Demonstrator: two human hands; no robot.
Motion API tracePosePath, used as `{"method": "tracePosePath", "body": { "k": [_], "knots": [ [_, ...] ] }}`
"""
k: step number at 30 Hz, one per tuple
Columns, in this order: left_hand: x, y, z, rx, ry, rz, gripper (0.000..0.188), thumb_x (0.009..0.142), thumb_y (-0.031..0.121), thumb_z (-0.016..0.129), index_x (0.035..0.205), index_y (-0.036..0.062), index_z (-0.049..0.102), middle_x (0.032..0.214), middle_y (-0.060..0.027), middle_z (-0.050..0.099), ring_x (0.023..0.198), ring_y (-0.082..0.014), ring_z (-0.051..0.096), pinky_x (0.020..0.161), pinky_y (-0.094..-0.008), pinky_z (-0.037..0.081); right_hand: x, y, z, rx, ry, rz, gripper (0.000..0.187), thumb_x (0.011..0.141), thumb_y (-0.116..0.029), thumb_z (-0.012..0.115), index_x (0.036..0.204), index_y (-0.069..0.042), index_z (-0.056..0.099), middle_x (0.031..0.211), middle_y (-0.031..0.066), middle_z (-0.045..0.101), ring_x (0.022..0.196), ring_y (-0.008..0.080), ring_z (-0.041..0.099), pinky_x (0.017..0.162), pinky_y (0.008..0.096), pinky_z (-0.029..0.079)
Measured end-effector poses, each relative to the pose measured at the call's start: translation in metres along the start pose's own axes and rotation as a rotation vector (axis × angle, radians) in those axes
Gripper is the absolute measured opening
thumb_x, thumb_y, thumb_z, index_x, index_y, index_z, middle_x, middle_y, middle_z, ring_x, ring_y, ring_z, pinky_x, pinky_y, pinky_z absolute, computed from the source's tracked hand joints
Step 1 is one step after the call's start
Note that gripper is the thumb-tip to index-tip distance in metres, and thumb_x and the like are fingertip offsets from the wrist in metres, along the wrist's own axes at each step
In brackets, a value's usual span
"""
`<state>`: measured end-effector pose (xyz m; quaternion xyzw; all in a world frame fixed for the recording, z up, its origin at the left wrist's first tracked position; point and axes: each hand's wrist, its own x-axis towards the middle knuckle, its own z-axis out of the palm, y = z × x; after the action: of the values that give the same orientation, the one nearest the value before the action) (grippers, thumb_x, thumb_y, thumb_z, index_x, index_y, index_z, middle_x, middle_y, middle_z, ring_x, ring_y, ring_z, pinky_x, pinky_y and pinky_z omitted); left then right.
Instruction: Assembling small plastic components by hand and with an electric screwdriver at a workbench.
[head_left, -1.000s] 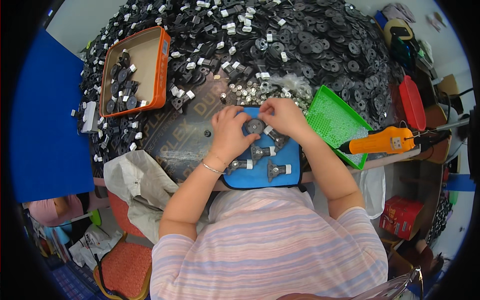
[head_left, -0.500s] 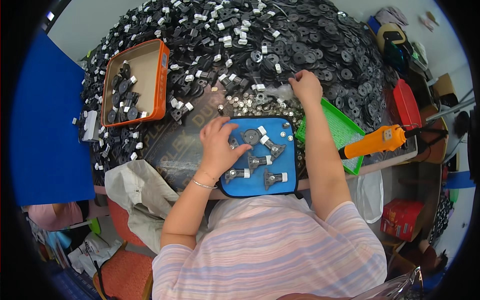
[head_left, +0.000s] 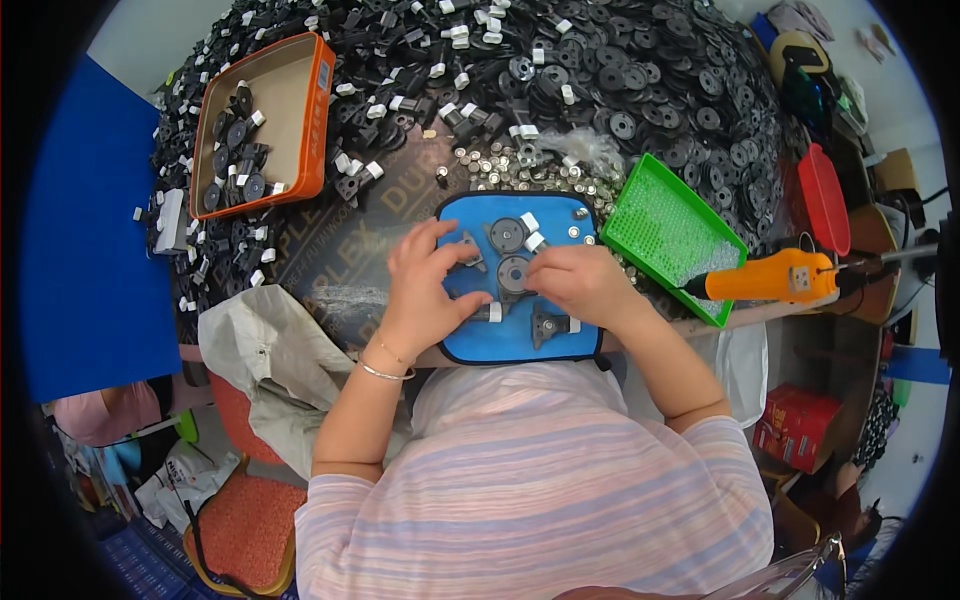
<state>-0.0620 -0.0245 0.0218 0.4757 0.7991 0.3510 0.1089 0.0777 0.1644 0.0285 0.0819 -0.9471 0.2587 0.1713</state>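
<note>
A blue mat with a black border (head_left: 560, 352) lies in front of me with several dark bracket pieces on it, some with white ends. My right hand (head_left: 580, 285) is closed in a pinch at the edge of a black round disc (head_left: 513, 275), which lies over a bracket piece on the mat. Another black disc (head_left: 508, 234) sits just beyond it, on a piece with a white end. My left hand (head_left: 428, 285) curves over the mat's left side with thumb and fingers apart. A bracket piece (head_left: 550, 325) rests near the mat's front right, its white end pointing right.
Behind the mat lie small metal parts (head_left: 500, 165) and a crumpled clear bag (head_left: 585, 150). A heap of black discs (head_left: 640, 75) fills the back. An orange tin (head_left: 318, 125) holds assembled pieces. At right are a green tray (head_left: 640, 172) and an orange power screwdriver (head_left: 765, 280).
My right hand has come from the edge of the disc heap down to the mat, where a black disc now lies at its fingertips. The view has shifted slightly; my left hand stays over the mat.
</note>
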Motion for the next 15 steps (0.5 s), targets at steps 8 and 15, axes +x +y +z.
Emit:
{"method": "tracePosePath", "body": {
  "k": [8, 15],
  "knots": [
    [-0.01, 0.011, 0.01, -0.03, -0.085, 0.05, 0.054, 0.056, 0.023, 0.084, 0.106, 0.017, 0.065, 0.131, -0.0097, 0.046, 0.129, -0.0344, 0.033, 0.104, -0.0484, 0.023, -0.008, -0.004, 0.014, 0.007, 0.01, -0.083, 0.012, 0.066, -0.005, 0.067, 0.076, -0.011, 0.063, 0.086, -0.0004, 0.062, 0.068, 0.0186, 0.063, 0.057, 0.0306, 0.051],
    [-0.009, 0.012, 0.018, 0.018, -0.037, 0.134, 0.047, 0.056, 0.028, 0.083, 0.098, 0.0145, 0.067, 0.13, -0.0102, 0.046, 0.129, -0.0336, 0.033, 0.104, -0.0512, 0.021, -0.011, -0.005, 0.011, 0.0, -0.021, -0.062, 0.009, 0.068, -0.007, 0.065, 0.076, -0.011, 0.064, 0.087, -0.0003, 0.062, 0.07, 0.0184, 0.063, 0.058, 0.0309, 0.051]
  ]
}}
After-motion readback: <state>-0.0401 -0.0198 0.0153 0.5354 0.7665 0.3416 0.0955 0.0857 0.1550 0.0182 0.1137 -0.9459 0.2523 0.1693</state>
